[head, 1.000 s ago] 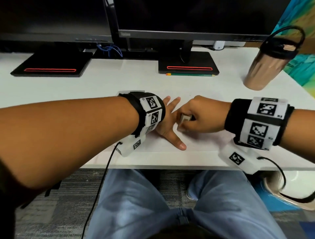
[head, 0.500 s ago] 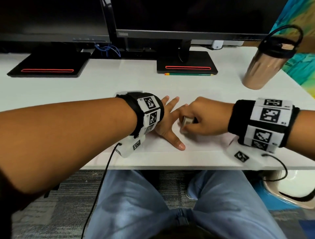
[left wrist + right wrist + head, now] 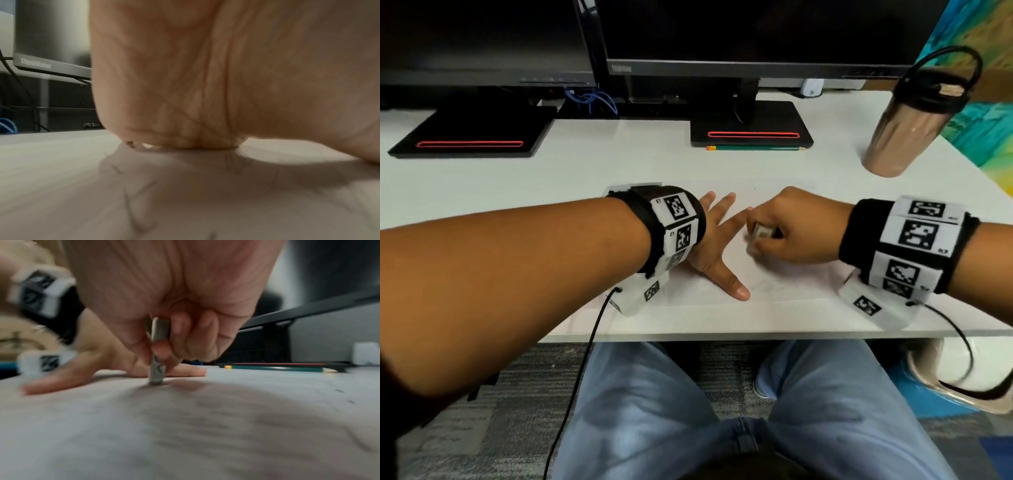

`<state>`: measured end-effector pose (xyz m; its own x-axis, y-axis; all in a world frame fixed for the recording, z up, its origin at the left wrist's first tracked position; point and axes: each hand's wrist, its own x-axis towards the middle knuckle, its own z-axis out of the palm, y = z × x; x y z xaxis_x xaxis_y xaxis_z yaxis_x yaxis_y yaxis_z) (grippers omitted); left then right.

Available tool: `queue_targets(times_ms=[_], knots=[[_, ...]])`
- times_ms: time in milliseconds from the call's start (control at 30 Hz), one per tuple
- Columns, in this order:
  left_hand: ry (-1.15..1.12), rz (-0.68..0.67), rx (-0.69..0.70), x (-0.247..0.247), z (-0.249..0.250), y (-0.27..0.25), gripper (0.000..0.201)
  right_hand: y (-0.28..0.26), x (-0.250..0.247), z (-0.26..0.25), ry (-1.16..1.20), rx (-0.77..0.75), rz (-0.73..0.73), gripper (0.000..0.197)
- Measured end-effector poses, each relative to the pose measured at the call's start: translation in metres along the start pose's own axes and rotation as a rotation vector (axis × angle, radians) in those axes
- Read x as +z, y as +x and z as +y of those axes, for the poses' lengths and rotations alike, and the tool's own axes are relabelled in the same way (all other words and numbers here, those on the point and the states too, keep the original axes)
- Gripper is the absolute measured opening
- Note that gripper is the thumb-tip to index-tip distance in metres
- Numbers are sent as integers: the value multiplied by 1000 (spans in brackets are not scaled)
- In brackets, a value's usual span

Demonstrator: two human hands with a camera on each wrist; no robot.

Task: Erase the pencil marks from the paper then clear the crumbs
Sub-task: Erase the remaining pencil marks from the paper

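A white sheet of paper [image 3: 784,274] lies on the desk near its front edge, with faint pencil marks [image 3: 774,283] near my thumb. My left hand [image 3: 717,240] lies flat on the paper with fingers spread, pressing it down. My right hand [image 3: 784,233] pinches a small white eraser [image 3: 761,234] upright, its lower end on the paper [image 3: 185,426]. The right wrist view shows the eraser [image 3: 157,368] touching the sheet just in front of the left hand [image 3: 98,363]. In the left wrist view only the palm [image 3: 205,81] over pencil strokes [image 3: 131,207] shows.
A green pencil [image 3: 755,148] lies in front of the right monitor base [image 3: 751,125]. A copper bottle [image 3: 907,137] stands at the back right. Two monitors and a second base [image 3: 472,135] line the back. The desk's front edge [image 3: 722,337] is just below my wrists.
My right hand with the eraser has shifted slightly right and back across the paper, rubbing. The left hand has stayed flat in place.
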<state>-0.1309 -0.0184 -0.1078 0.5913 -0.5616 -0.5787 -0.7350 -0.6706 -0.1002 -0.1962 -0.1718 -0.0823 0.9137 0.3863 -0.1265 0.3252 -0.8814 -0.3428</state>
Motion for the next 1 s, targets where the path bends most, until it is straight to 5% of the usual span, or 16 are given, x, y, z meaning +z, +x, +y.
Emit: queue_targets(times_ms=[67,200,367,500,633,767,900,1000], knots=[[-2,-4,3,0,0,-1,137,-4,6,-9,21,-71,-65,33],[-4,3,0,0,0,-1,139,0,-5,5,-11,74,-10,7],[-10,-11,-2,0,1,-3,137,-7,5,-13,51,-100,-91,31],[-7,1,-5,-1,1,-2,138,-1,-4,8,-21,31,24,13],[-1,-5,-4,0,2,-3,138,-10,9,-10,-4,-110,-78,11],[-14,6,-12,1,1,-1,139,-8,-1,0,-3,-25,7,37],[-1,13,-3,3,0,0,139,-15,11,-13,-14,-110,-84,7],[-10,4,-10,3,1,0,139,-12,3,-5,8,-37,-40,15]])
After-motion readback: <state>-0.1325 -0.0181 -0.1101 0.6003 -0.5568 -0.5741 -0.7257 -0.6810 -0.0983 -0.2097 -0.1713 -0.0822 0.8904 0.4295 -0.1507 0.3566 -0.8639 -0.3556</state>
